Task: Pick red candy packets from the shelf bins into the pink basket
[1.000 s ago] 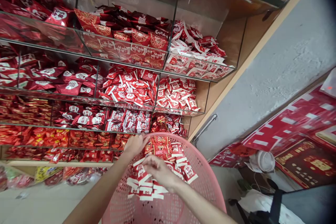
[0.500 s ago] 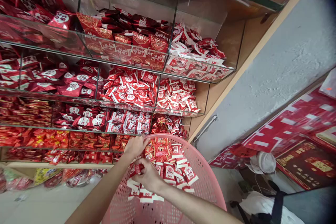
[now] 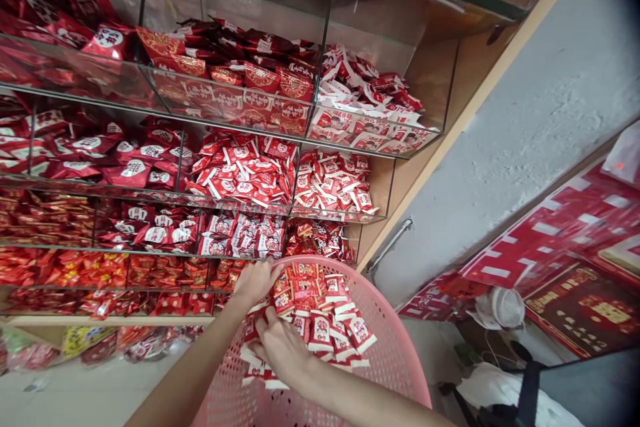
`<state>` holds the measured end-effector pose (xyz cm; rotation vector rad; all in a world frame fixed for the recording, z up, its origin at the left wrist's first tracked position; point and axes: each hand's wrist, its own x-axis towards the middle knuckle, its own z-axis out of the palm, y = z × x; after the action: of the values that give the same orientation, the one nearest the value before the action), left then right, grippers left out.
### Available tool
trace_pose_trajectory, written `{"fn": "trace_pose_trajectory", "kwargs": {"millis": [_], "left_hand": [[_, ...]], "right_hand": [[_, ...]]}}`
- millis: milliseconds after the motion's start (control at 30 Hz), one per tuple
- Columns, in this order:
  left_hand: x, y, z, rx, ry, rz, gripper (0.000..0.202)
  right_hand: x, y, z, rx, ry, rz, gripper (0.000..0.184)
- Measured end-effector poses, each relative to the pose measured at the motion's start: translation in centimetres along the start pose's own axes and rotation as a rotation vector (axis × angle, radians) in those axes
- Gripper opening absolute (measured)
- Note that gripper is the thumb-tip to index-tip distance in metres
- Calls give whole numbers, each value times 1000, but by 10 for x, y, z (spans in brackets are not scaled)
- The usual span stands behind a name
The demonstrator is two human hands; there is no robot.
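A pink perforated plastic basket (image 3: 395, 340) stands in front of me, holding small red-and-white wrapped candies (image 3: 320, 330) and some red-and-gold ones (image 3: 305, 283). My left hand (image 3: 256, 282) is closed over the basket's far left rim, with its thumb lying toward the inside. Inside the basket, on the left part of the candy pile, is my right hand (image 3: 283, 350). Its fingers are bent around wrapped candies, and the back of the hand hides most of what they grip.
A shelf with clear-fronted bins (image 3: 370, 137) of red wrapped sweets rises behind the basket. Bagged goods (image 3: 90, 340) lie under it. A grey wall (image 3: 500, 167) is on the right, with red printed packages (image 3: 545, 233), a small white basket (image 3: 507, 307) and a dark red box (image 3: 590, 310).
My right hand has shifted slightly down and turned, its fingers reaching lower into the candies. My left hand stays on the rim. The view has moved a little.
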<state>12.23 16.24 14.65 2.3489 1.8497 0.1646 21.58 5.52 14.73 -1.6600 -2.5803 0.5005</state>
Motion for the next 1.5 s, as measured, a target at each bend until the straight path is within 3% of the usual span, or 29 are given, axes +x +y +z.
{"fn": "trace_pose_trajectory", "kwargs": {"millis": [233, 500, 733, 800, 900, 1033, 1100, 1200, 1333, 1500], "left_hand": [[0, 0, -1, 9, 2, 12, 57], [1, -1, -2, -15, -25, -10, 51], [0, 0, -5, -11, -18, 7, 50], [0, 0, -6, -12, -15, 13, 50], [0, -1, -6, -16, -39, 5, 49], [0, -2, -8, -24, -81, 21, 46], [-1, -1, -10, -20, -47, 24, 49], [-2, 1, -12, -27, -33, 15, 54], [-2, 2, -12, -41, -42, 9, 54], [-3, 3, -13, -42, -38, 2, 55]], "right_hand": [[-2, 4, 6, -60, 26, -8, 29], [4, -3, 3, -109, 34, -51, 39], [10, -8, 20, -99, 59, 58, 38], [9, -10, 17, -84, 63, 63, 42], [3, -8, -14, -87, 120, 11, 47], [-3, 20, -97, -116, 388, 1, 38], [-2, 43, -142, -141, 551, 116, 36], [3, 81, -196, -241, 692, 380, 35], [14, 120, -235, -282, 597, 664, 46], [26, 138, -249, -268, 459, 692, 52]]}}
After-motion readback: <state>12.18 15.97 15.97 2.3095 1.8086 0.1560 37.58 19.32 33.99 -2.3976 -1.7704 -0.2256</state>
